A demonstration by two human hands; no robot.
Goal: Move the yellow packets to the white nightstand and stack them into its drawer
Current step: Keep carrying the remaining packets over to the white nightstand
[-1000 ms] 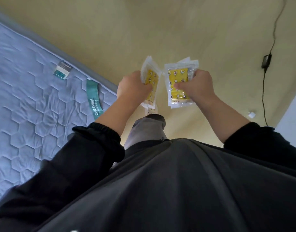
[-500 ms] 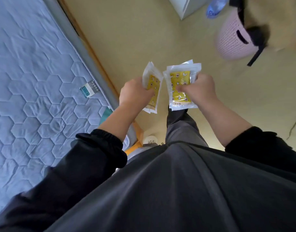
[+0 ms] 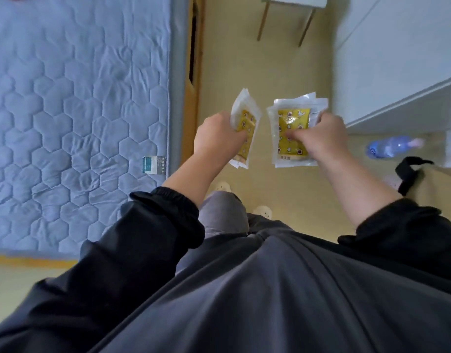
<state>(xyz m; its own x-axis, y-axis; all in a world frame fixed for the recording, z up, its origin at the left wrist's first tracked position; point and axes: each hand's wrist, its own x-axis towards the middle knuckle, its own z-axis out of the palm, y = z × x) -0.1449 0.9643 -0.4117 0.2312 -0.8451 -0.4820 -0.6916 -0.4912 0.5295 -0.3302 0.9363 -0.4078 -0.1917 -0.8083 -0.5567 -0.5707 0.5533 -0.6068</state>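
To the left of the person, a quilted blue-grey mattress [image 3: 79, 110] is seen on a wooden frame, with yellowish floor [image 3: 270, 59] beside it. A white piece of furniture on wooden legs [image 3: 293, 1] is cut off by the top edge.

Over the floor, in front of the body, two bundles of packets are held up, near each other but apart. The left bundle [image 3: 245, 128] is gripped by the left hand [image 3: 216, 138], its fingers curled round it; it is turned partly edge-on. The right bundle [image 3: 293, 131] is pinched flat-on by the right hand [image 3: 321, 138], thumb across its face. Both long axes run away from the person.

Each clear sleeve carries a yellow panel printed with small figures; the strip of print at its near end cannot be read. A blue bottle [image 3: 390, 147] lies on the floor at right. The teal-and-white mattress tag [image 3: 154, 164] is too blurred to read.
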